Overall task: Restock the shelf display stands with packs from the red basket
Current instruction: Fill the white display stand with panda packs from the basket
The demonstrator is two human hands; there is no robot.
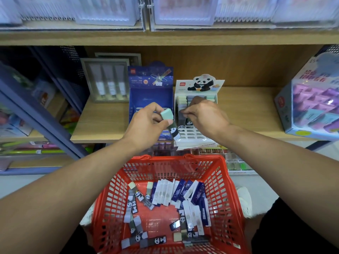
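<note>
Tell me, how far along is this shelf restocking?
Partly done. The panda stand already holds rows of packs. In hand: the left hand holds a mint-topped panda pack, while the right hand pinches a pack at that stand. Left: the blue stand looks mostly unfilled, and the red basket holds many panda and blue packs.

A grey framed tube set (108,81) stands at the back of the shelf, centre left; a pastel box (311,99) sits far right; notebooks (102,10) line the top.

head view | looks forward-down | close over red basket (227,198) | faces shelf (102,123)
</note>
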